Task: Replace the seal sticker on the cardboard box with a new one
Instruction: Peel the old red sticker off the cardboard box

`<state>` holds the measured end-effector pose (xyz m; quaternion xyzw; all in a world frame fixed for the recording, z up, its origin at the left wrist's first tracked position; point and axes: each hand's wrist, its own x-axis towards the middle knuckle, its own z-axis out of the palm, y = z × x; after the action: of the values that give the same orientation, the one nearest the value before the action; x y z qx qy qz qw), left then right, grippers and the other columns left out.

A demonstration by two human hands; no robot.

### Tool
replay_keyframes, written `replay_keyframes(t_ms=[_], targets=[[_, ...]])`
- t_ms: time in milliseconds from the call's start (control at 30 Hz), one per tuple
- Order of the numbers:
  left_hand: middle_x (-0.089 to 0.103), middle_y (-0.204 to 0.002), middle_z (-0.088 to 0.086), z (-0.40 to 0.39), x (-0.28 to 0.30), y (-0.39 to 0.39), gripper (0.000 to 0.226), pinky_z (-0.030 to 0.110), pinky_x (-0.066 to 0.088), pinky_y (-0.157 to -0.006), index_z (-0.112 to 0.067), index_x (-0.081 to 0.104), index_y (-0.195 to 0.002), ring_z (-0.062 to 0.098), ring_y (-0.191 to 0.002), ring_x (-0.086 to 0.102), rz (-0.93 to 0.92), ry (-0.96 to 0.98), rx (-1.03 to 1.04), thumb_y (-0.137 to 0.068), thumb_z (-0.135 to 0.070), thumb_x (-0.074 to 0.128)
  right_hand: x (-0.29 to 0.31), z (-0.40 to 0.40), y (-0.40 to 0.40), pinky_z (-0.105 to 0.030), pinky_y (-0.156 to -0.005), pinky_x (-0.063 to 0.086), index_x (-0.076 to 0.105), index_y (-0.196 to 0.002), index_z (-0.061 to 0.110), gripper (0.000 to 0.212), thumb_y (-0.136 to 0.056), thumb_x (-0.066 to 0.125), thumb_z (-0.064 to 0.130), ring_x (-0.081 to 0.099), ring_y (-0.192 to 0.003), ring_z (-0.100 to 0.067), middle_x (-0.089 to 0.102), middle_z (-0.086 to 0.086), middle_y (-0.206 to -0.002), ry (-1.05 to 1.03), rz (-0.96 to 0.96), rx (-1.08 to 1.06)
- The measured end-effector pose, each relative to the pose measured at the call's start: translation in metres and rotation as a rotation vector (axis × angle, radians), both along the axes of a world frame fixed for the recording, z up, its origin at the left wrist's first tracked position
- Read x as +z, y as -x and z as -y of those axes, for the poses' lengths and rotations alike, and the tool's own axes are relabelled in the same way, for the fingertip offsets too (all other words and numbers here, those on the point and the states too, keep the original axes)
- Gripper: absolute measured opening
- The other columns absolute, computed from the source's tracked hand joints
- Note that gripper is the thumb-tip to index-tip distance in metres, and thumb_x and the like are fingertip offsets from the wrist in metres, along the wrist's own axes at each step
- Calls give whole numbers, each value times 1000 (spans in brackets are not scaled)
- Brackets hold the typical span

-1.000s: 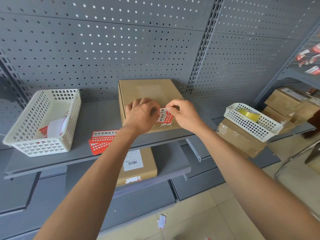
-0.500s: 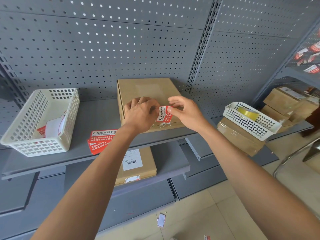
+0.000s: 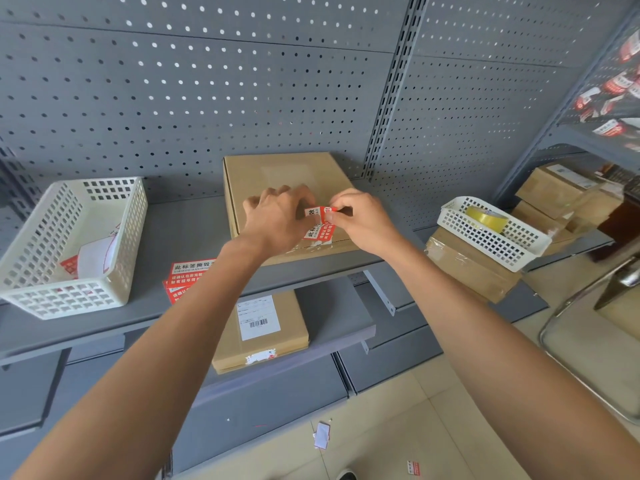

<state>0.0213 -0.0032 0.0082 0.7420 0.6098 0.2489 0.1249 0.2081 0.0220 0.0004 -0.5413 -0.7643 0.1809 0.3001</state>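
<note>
A flat cardboard box [image 3: 277,174] lies on the grey shelf [image 3: 187,230], its front edge toward me. A red and white seal sticker [image 3: 320,226] sits at the box's front edge, its top end curled up off the cardboard. My right hand [image 3: 363,220] pinches that lifted end between thumb and forefinger. My left hand [image 3: 277,220] rests on the box lid just left of the sticker, fingers curled against the cardboard. A small pile of new red seal stickers [image 3: 188,277] lies on the shelf left of the box, partly hidden by my left forearm.
A white plastic basket [image 3: 69,244] with sticker backing paper stands at the shelf's left. Another white basket [image 3: 491,230] holding a tape roll [image 3: 486,218] rests on stacked boxes at the right. A labelled box [image 3: 259,334] lies on the lower shelf. Paper scraps litter the floor.
My right hand has peeled the sticker's top end further up and folded it back toward the box's front. My left hand has stayed on the lid.
</note>
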Motion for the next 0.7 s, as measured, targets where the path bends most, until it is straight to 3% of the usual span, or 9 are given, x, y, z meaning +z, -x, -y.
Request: replay_keyframes(t_ms=[100,233,300,400,533,700], targets=[[61,-92,-8,-5,-5,-4,8,44,31,-91,-34,67,-94,24,-103,56,53,-71,-11,-95,-38,61,-1,1,2,-17,-84,40,76,-100,5,14,-90,74,16,62,-98,-12,69,-2,-110,6,-28,-2],[62,-89,-13,-7,-11,-3,10,42,30,-93,-34,72,-86,20,-101,55,129,-97,33,-93,-35,65,-4,6,0,-21,-91,49,76,-107,7,24,-85,79,18,66,-98,-11,73,-3,-110,-16,-107,-27],[64,-88,-15,-8,-12,-3,9,40,28,-93,-34,72,-85,16,-98,53,155,-102,37,-93,-36,67,-6,7,-3,-16,-94,47,75,-112,7,30,-85,79,18,65,-102,-10,72,-3,-115,-28,-109,-12],[65,-88,-17,-8,-12,-4,9,40,28,-92,-34,73,-88,14,-95,51,159,-109,42,-93,-39,67,-9,7,-5,-2,-90,36,78,-105,6,21,-86,77,16,63,-105,-8,71,-3,-117,-38,-95,-9],[66,-86,-17,-9,-13,-4,9,40,29,-92,-36,73,-86,17,-98,58,164,-98,56,-92,-41,68,-12,5,-6,-1,-85,37,77,-90,5,8,-85,78,12,64,-103,-12,71,-3,-115,-10,-161,-28],[67,-85,-15,-10,-13,-3,11,40,30,-93,-37,71,-82,19,-99,61,178,-72,63,-92,-41,69,-10,4,-5,-2,-83,36,73,-83,5,11,-91,72,14,60,-103,-10,67,-2,-121,58,-135,6]])
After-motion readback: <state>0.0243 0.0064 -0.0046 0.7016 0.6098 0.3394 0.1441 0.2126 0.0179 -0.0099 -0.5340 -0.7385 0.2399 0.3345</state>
